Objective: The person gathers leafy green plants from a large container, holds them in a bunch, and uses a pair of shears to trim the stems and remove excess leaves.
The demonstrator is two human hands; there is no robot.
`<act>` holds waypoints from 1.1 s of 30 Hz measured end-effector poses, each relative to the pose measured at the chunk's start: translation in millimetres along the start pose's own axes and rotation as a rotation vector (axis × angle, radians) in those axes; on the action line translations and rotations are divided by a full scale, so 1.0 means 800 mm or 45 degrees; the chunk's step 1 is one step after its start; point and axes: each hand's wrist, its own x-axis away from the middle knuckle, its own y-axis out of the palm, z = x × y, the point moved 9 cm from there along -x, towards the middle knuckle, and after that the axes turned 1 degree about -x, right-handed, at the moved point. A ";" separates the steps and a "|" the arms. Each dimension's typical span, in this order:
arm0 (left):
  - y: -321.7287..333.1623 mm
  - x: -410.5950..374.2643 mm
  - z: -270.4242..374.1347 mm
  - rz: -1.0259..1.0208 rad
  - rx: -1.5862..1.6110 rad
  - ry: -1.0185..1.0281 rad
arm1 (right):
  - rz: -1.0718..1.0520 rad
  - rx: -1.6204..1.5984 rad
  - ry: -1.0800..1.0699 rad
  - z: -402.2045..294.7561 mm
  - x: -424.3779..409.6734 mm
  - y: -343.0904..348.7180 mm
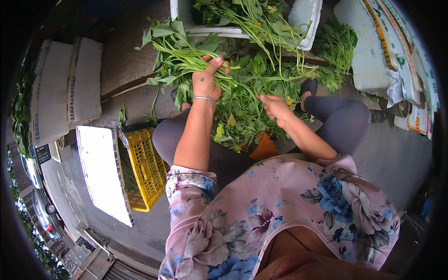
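My left hand [209, 78] is closed around a bunch of leafy green stems [178, 57], probably sweet potato greens. Leaves fan out to its left, and the stem ends stick out past the thumb. Lower and to the right, my right hand [276, 107] pinches a thin green stem [246, 90] between thumb and fingertips. Beneath both hands, a loose heap of greens [234, 108] lies between my legs, with some yellowed leaves in it. More long stems hang over the front rim of a white foam box [308, 26] beyond my hands.
A yellow plastic crate [148, 169] stands left of my knee, with a white foam lid [101, 171] leaning beside it. Foam boxes stand at left [85, 80] and right [371, 66]. Another bunch of greens [337, 45] lies by the right-hand boxes.
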 end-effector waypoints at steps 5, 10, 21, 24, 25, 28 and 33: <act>0.005 0.022 -0.004 0.016 -0.090 -0.116 | -0.121 0.113 -0.320 -0.075 0.052 0.043; 0.011 0.025 -0.020 -0.047 -0.112 -0.221 | -0.155 0.117 -0.964 -0.175 0.028 0.077; -0.009 0.023 -0.001 0.125 -0.051 -0.057 | -0.002 0.028 -0.632 -0.116 -0.007 0.059; -0.028 0.015 0.021 0.210 -0.040 -0.006 | -0.068 0.433 -0.395 -0.051 -0.010 0.041; -0.026 0.017 0.020 0.213 -0.064 -0.026 | -0.095 0.593 -0.296 -0.033 -0.010 0.037; -0.021 0.026 0.009 0.131 -0.119 -0.069 | 0.021 0.353 -0.613 -0.071 0.005 0.039; -0.015 0.027 -0.014 0.099 -0.200 -0.151 | 0.011 0.603 -1.167 -0.146 0.023 0.085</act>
